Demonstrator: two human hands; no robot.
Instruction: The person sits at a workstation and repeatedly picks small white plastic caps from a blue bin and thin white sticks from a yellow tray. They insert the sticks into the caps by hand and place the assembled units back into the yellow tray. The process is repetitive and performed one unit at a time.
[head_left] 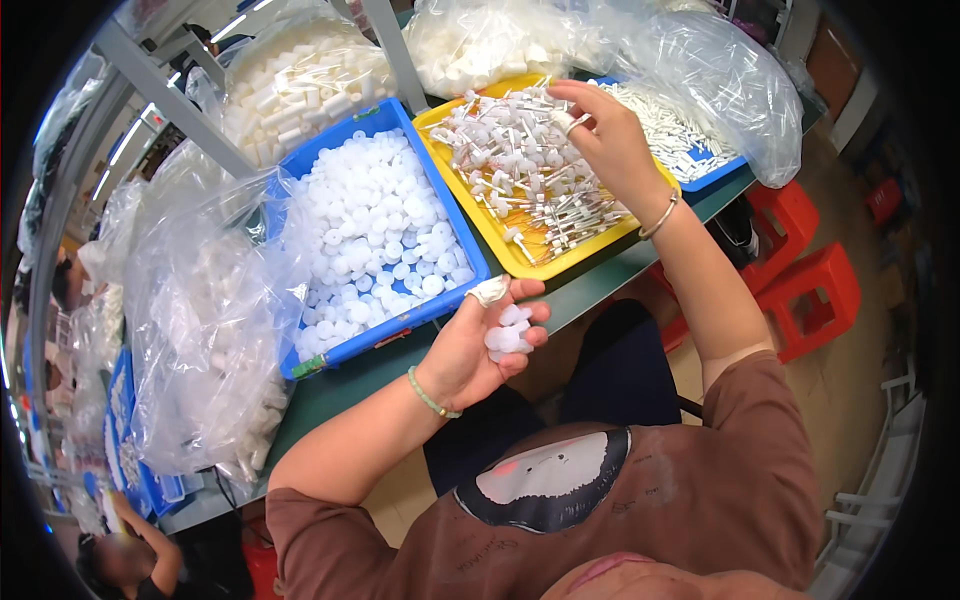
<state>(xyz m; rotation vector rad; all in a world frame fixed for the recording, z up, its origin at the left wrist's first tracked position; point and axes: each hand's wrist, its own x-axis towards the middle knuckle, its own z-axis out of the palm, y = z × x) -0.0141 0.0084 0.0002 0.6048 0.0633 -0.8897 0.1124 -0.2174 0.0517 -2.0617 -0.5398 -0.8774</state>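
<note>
My left hand is palm up at the near edge of the table, its fingers curled around several small white plastic discs. White wrapping covers its thumb. Just behind it stands a blue tray heaped with similar translucent white discs. Over the far right part of a yellow tray, my right hand has its thumb and fingers bent together; whatever they pinch is too small to make out. A white wrap circles one of its fingers. Thin metal pins with white plastic pieces fill the yellow tray.
Another blue tray with short white pieces stands on the right, partly under a clear plastic bag. Bags of white parts line the back; another bag lies left. Grey posts rise behind. Red stools stand right.
</note>
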